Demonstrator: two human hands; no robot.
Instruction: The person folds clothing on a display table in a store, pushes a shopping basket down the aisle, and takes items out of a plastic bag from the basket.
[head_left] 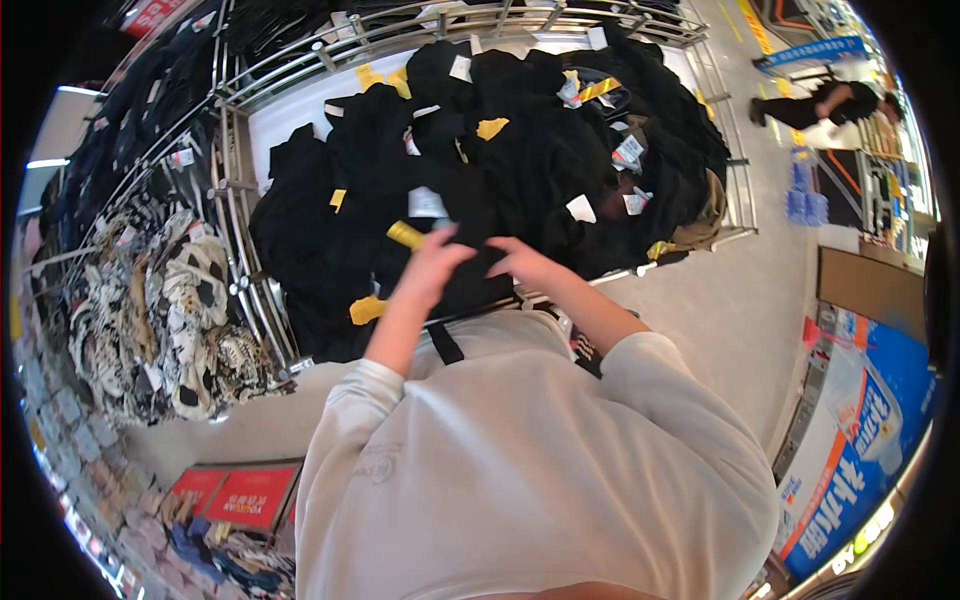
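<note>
A heap of black garments [530, 110] fills a metal-railed display bin in front of me. My left hand [432, 268] is over the near part of the heap, its fingers apart, beside a yellow tag [404, 235] and just below a white tag [426, 203]. Whether its fingertips touch the cloth, I cannot tell. My right hand [524, 266] is a short way to the right, thumb and fingers spread above the black cloth, nothing visible in them. Between the two hands lies a patch of black fabric.
Metal rails [255, 270] border the bin. To the left hang patterned garments [190, 320] on a rack. A person in dark clothes [835, 103] is in the aisle at the upper right. A blue and white box [850, 440] stands at the lower right, red signs [250, 500] at the lower left.
</note>
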